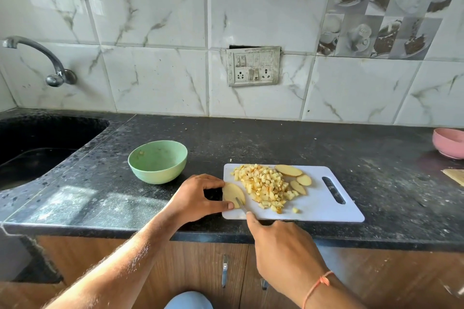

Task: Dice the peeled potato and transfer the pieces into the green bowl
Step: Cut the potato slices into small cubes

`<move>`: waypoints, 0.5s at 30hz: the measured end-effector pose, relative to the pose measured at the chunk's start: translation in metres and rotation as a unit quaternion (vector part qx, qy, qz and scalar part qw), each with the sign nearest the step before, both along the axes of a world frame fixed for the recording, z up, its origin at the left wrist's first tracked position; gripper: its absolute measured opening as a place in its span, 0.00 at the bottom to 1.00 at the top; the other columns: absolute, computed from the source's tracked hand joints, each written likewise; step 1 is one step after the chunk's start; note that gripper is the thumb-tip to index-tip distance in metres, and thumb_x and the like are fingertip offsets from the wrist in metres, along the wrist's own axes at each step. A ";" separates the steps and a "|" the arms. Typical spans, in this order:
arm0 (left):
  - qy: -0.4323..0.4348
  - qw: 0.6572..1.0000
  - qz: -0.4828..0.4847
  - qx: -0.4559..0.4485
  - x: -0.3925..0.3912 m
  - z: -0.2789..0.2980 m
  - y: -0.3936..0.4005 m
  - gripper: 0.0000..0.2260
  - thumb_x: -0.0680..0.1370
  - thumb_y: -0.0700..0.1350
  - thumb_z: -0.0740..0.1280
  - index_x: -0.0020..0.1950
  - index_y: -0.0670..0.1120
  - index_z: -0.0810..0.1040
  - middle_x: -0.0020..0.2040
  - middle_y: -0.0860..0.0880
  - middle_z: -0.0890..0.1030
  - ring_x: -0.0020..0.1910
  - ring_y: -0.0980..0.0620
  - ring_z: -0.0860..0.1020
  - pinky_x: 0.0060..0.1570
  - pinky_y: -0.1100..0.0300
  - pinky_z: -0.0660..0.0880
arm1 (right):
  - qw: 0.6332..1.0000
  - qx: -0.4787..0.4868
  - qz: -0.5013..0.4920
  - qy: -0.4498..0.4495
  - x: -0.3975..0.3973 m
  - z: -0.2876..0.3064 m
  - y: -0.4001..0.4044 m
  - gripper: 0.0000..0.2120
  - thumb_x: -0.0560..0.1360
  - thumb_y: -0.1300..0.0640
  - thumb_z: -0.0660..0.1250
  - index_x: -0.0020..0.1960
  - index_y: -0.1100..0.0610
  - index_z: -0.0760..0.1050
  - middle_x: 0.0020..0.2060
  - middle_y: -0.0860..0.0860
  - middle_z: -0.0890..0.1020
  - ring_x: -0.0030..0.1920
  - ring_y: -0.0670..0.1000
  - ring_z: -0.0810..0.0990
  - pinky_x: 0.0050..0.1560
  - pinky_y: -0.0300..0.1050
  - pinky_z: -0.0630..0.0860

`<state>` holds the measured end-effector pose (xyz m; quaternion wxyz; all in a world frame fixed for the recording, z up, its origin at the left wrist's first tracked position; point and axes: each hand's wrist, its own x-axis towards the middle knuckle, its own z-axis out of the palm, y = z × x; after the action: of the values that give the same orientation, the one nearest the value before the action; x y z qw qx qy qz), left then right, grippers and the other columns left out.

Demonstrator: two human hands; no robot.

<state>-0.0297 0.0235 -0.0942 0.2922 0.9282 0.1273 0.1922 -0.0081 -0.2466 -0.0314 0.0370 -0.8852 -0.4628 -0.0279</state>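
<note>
At the near-left corner of the cutting board (324, 204), the left hand (198, 198) pinches 1 potato slice (232, 193) flat, its long axis running away from the person, while the right hand (281, 246), nearer, grips the knife (240, 204) across it, well right of the green bowl (157, 161).

Bright daylight, soft shadows, wide-angle bending at edges

Left hand (198, 198) pinches (fingers curled); right hand (281, 246) grips.

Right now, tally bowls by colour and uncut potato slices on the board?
Green bowl: 1
Pink bowl: 1
Potato slices: 4, one under the left hand, three beside the diced pile
Total: 6
</note>
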 end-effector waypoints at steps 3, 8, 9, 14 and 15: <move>0.003 1.000 0.002 -0.010 -0.001 0.003 -0.002 0.33 0.65 0.69 0.80 0.66 0.58 0.84 0.61 0.65 0.81 0.61 0.66 0.77 0.62 0.65 0.75 | 1.000 0.002 -0.002 0.008 -0.007 0.001 -0.014 0.30 0.83 0.59 0.54 0.83 0.48 0.52 0.33 0.48 0.68 0.38 0.54 0.71 0.39 0.49 0.68; 0.000 1.000 0.013 -0.008 -0.003 0.005 -0.005 0.33 0.64 0.69 0.80 0.65 0.57 0.85 0.61 0.64 0.82 0.60 0.66 0.78 0.60 0.68 0.74 | 1.000 0.002 -0.004 0.017 -0.012 0.009 -0.029 0.28 0.84 0.56 0.53 0.82 0.44 0.51 0.32 0.48 0.68 0.37 0.55 0.72 0.39 0.50 0.69; -0.002 1.000 0.019 -0.007 -0.004 0.004 -0.005 0.33 0.63 0.70 0.80 0.65 0.57 0.85 0.61 0.64 0.82 0.60 0.66 0.78 0.59 0.69 0.73 | 1.000 0.009 -0.003 0.018 -0.012 0.011 -0.031 0.27 0.85 0.55 0.52 0.82 0.44 0.51 0.33 0.48 0.69 0.37 0.54 0.72 0.38 0.50 0.69; -0.014 0.999 0.041 -0.007 -0.006 -0.002 -0.006 0.31 0.62 0.73 0.79 0.59 0.58 0.87 0.58 0.65 0.82 0.59 0.65 0.78 0.60 0.64 0.76 | 0.998 0.062 -0.011 -0.001 -0.007 0.014 -0.022 0.27 0.85 0.53 0.53 0.82 0.43 0.53 0.33 0.46 0.73 0.33 0.49 0.73 0.31 0.44 0.70; -0.015 0.999 0.039 -0.008 -0.007 -0.002 -0.007 0.31 0.62 0.74 0.78 0.59 0.59 0.87 0.58 0.66 0.83 0.59 0.65 0.78 0.60 0.64 0.76 | 0.998 0.069 -0.014 0.000 -0.004 0.014 -0.015 0.27 0.85 0.53 0.53 0.82 0.44 0.54 0.34 0.47 0.75 0.34 0.49 0.75 0.33 0.44 0.74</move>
<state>-0.0366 0.0170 -0.0963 0.2935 0.9174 0.1602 0.2159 -0.0123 -0.2621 -0.0177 0.0973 -0.8872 -0.4471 -0.0601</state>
